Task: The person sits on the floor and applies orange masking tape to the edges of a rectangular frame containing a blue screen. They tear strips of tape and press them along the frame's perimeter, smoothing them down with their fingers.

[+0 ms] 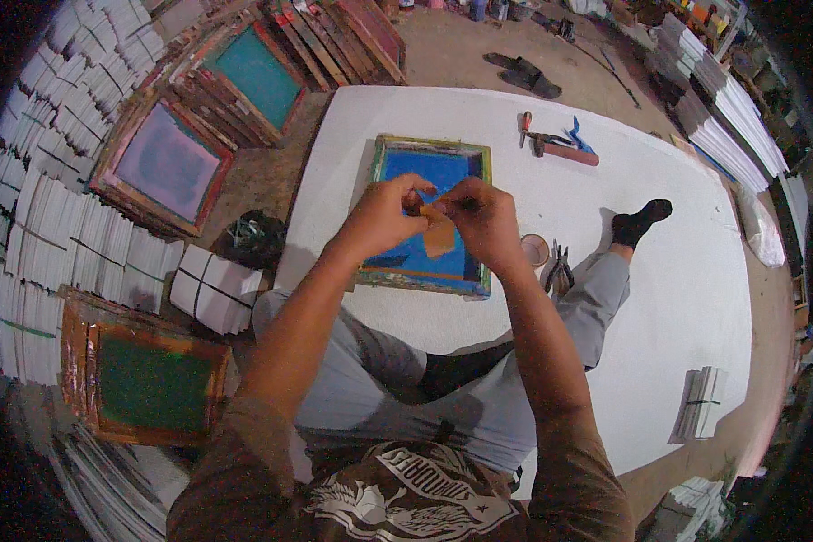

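Observation:
Both my hands meet above a wooden frame (433, 143) with a blue mesh panel (425, 164), which lies on the white sheet. Between them hangs a small tan strip (440, 238) that looks like brown tape. My left hand (393, 212) pinches at its upper left end, thumb and index finger pressed together. On the other side, my right hand (481, 217) grips the upper right part, its fingers curled in. A dark flat piece (387, 261) lies at the frame's lower left inner corner. A tape roll (534, 250) sits just right of the frame.
Pliers (560, 273) lie near my outstretched leg (601, 289). A red-handled screwdriver (526, 125) and a blue-handled tool (576, 134) lie farther off. More mesh frames (164, 161) and paper stacks (108, 230) crowd the left. A tied bundle (700, 404) is at right.

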Action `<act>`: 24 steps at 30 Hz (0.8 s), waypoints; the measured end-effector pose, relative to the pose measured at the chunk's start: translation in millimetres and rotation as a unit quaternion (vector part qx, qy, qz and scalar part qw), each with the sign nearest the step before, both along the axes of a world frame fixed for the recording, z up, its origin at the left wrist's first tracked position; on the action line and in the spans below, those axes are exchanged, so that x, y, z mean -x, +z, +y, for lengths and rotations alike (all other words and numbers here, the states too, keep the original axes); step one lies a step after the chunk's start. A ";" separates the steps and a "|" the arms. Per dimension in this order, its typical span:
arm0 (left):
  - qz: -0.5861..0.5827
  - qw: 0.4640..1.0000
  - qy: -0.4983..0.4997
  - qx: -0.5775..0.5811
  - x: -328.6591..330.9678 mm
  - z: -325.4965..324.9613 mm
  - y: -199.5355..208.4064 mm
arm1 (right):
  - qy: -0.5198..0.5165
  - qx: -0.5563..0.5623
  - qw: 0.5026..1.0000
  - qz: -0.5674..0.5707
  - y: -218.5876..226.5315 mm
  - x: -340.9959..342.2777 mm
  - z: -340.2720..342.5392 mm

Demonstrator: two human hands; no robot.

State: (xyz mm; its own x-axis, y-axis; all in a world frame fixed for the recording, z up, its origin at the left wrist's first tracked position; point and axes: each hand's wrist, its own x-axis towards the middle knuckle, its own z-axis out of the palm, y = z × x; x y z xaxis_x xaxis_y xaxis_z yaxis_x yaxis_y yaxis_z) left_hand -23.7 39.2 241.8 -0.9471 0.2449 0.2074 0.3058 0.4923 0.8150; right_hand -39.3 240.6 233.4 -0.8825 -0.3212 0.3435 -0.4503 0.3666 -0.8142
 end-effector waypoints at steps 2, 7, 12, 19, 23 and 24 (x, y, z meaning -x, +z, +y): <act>-0.020 0.999 0.011 -0.048 2.4 1.2 -7.3 | -0.017 0.098 0.995 -0.028 -6.4 7.7 6.3; 0.225 0.958 0.167 -0.058 -19.1 27.2 -29.0 | -0.111 0.231 0.961 -0.107 9.3 7.0 6.7; 0.264 0.936 0.231 0.045 -35.4 73.4 -35.0 | -0.161 0.243 0.953 -0.079 11.6 6.9 7.9; 0.305 0.931 0.162 0.119 -10.5 49.1 -74.7 | -0.213 0.241 0.942 -0.093 5.0 2.1 22.9; 0.263 0.941 0.173 0.121 -22.4 66.9 -67.2 | -0.221 0.302 0.912 -0.166 -11.9 -0.1 34.6; 0.261 0.943 0.170 0.116 -21.3 73.7 -75.7 | -0.220 0.313 0.908 -0.173 -16.9 -0.2 35.6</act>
State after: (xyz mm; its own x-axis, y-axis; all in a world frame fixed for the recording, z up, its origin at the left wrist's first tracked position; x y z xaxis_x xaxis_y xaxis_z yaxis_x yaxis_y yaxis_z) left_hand -2.4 112.9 166.1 -0.7628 0.0419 0.6453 0.4283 0.7803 0.4556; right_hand -39.1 276.2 216.5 -0.9680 0.2506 0.0148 -0.0500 -0.1345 -0.9897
